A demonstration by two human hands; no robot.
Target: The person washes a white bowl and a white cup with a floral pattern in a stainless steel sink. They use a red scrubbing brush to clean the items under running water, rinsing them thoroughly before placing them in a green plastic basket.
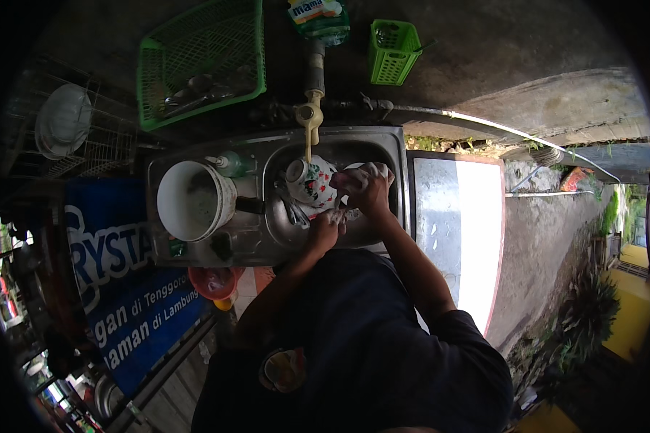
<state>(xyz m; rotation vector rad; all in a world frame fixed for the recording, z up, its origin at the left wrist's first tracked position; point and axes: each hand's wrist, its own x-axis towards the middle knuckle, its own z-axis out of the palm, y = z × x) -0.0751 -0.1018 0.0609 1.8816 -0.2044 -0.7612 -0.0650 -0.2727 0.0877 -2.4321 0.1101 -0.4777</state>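
Note:
Over the basin of a stainless steel sink (378, 238), both of my hands are wet with white suds. My right hand (372, 189) is bent above the basin's right half, close to a reddish, foam-covered lump; whether it grips this is unclear. Lower and to the left, my left hand (326, 230) has curled fingers near a small shiny item that I cannot make out. A white bowl with red and green flower print (317, 181) lies tipped in the basin, its foot ring toward the tap. Cutlery (297, 214) sits beside it. Part of another white dish shows behind my right hand.
A cream tap (310, 116) overhangs the basin. On the drainboard stand a white bucket (195, 200) and a green bottle (230, 163). Behind are a green basket with utensils (143, 81), a smaller green basket (394, 70) and a hanging detergent pouch (325, 24).

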